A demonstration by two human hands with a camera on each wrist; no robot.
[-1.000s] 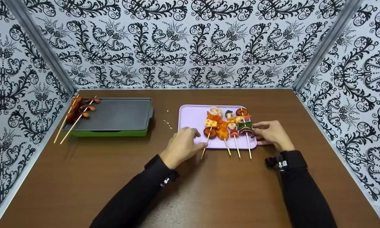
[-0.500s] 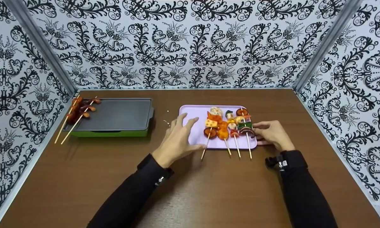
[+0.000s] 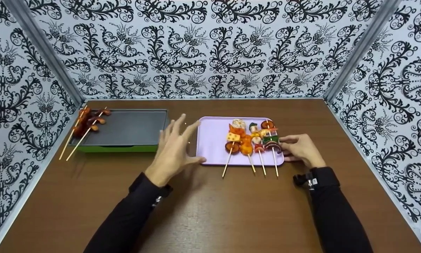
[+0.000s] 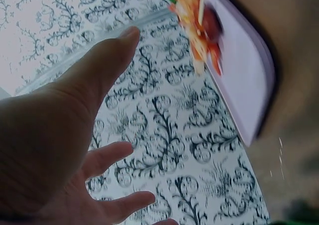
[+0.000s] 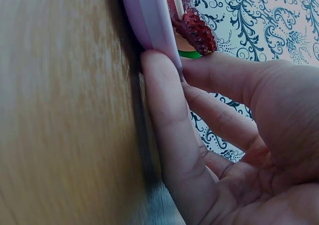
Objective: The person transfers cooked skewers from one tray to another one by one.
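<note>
A pale purple tray (image 3: 212, 140) lies on the table with several toy food skewers on its right half. Nearest its bare left part is a skewer with a cheese-like piece (image 3: 233, 137); an orange-coated skewer (image 3: 246, 146) lies beside it, and two with vegetable-like pieces lie further right. My right hand (image 3: 301, 149) pinches the tray's right rim between thumb and fingers, as the right wrist view shows. My left hand (image 3: 173, 151) holds nothing, its fingers spread, the thumb tip right at the tray's front left corner. In the left wrist view the spread fingers (image 4: 117, 155) show against the patterned wall.
At the back left stands a toy grill with a grey plate (image 3: 136, 126) and green base (image 3: 126, 149). Two sausage-like skewers (image 3: 91, 126) lie on its left end, sticks jutting over the front. Patterned walls (image 3: 210, 52) enclose the brown table (image 3: 231, 211) at back and sides.
My left hand has let go of the cheese-piece skewer's stick, spread its fingers and moved left toward the grill. My right hand has stayed at the tray's rim.
</note>
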